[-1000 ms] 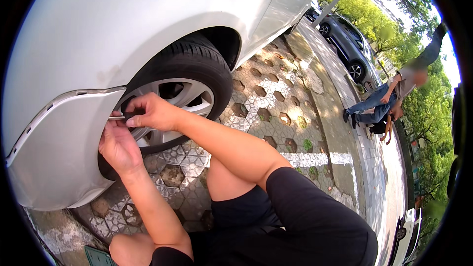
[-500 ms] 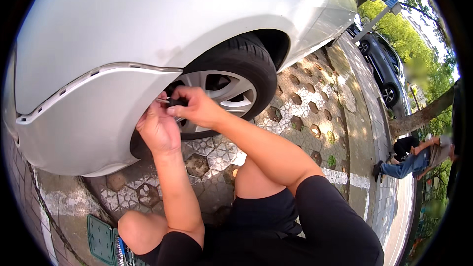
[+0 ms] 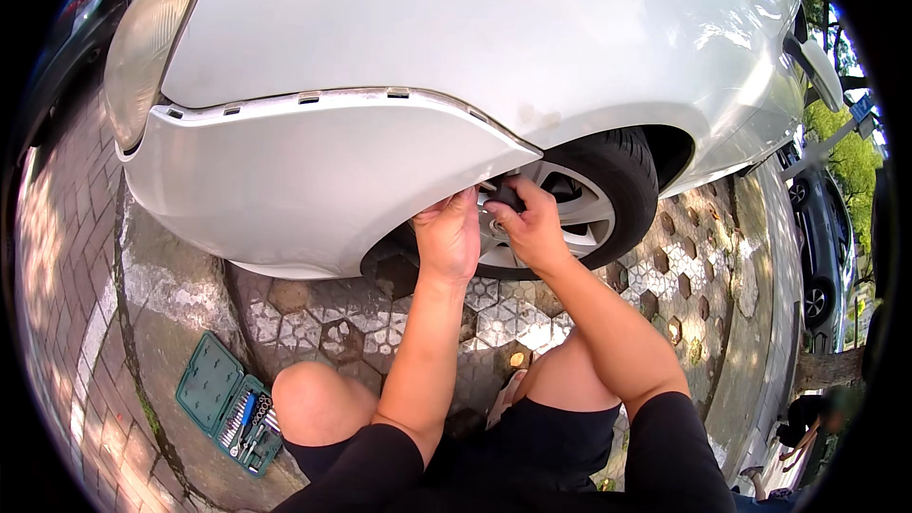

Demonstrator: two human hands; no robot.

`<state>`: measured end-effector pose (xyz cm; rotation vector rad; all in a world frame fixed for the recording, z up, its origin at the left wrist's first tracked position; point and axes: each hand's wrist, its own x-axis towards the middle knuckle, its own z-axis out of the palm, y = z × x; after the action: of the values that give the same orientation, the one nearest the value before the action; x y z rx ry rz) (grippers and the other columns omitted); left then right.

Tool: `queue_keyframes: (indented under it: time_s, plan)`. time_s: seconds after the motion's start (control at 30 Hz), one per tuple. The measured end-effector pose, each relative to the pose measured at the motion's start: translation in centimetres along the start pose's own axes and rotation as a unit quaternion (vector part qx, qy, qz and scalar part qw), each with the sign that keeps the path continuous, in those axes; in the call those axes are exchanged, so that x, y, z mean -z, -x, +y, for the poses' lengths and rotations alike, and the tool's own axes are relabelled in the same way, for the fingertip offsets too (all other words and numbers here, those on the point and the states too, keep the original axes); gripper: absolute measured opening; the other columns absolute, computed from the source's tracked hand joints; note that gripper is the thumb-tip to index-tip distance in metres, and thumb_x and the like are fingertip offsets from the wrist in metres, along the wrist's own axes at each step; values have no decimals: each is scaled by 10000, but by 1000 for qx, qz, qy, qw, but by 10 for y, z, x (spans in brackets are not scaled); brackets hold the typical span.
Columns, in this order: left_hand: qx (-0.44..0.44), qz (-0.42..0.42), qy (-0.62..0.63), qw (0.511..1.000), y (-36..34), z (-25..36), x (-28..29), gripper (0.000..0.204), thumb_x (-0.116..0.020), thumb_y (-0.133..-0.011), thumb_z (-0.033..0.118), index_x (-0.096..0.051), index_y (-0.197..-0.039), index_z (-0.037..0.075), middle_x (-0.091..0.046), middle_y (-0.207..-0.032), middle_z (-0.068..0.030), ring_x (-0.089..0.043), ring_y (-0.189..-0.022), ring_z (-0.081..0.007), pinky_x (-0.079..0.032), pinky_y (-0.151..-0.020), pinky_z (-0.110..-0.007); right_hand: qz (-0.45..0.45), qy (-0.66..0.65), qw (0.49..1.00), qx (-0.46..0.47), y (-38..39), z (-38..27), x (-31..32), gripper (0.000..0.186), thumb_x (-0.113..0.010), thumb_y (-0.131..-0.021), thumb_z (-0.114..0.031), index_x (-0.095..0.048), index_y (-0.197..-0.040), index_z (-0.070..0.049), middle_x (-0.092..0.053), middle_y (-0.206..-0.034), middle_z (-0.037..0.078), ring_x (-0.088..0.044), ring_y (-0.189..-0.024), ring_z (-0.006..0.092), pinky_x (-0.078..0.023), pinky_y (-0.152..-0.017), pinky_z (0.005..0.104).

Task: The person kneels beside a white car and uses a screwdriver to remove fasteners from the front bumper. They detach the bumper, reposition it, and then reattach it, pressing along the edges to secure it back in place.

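Note:
I crouch beside a white car, at its front wheel (image 3: 608,192) with a silver rim. The front bumper (image 3: 313,171) has come loose and stands out from the fender. My left hand (image 3: 448,237) presses against the bumper's rear edge at the wheel arch. Just to its right, my right hand (image 3: 528,225) is closed around a dark tool handle (image 3: 505,197) pointed into the gap behind the bumper. The tool's tip is hidden.
An open green tool case (image 3: 230,404) with sockets and bits lies on the paving by my left knee. Patterned paving stones run under the car. A dark car (image 3: 819,237) is parked at the right, and a person (image 3: 807,418) is at the lower right edge.
The view has swung left, showing more of the bumper and the tool case. Both hands stay at the wheel arch; the right hand still grips the tool.

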<state>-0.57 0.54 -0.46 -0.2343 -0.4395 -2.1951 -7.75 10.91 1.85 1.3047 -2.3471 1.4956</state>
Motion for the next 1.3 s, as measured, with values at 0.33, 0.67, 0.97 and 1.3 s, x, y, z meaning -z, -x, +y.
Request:
queue_keyframes:
  time_s: [0.33, 0.67, 0.97, 1.3]
  plan:
    - [52, -24, 44, 997, 3, 15, -6, 337, -661, -808, -4, -677, -1134, 82, -669, -1126, -39, -564, -1148, -224, -395, -1071, -424, -183, -639, 624, -411, 2, 2, 4, 454, -520, -968, -503, -604, -1014, -59, -562, -685, 84, -439, -489, 127, -329, -398, 228]
    - [60, -30, 80, 995, 8, 14, -6, 391, -690, -805, 46, -635, -1190, 83, -650, -1168, -60, -576, -1130, -227, -413, -1035, -389, -76, -97, 991, -58, -5, -1, 7, 256, -756, -837, -86, -651, -1040, 30, -643, -885, 32, -546, -833, 90, -470, -750, 257]
    - [60, 35, 61, 996, 8, 17, -6, 290, -641, -875, -78, -663, -1118, 78, -690, -1078, -58, -627, -1062, -202, -476, -968, -367, -16, -620, 669, -409, 8, -24, -16, 462, -504, -967, -511, -631, -962, -67, -626, -795, 70, -501, -542, 138, -400, -475, 220]
    - [13, 11, -19, 1000, -1, 4, -7, 232, -599, -912, -66, -647, -1114, 38, -663, -1098, -75, -615, -989, -197, -489, -936, -353, -62, -624, 707, -326, 16, 17, 2, 181, -610, -989, -307, -523, -979, -148, -556, -688, 60, -391, -456, 73, -319, -416, 211]
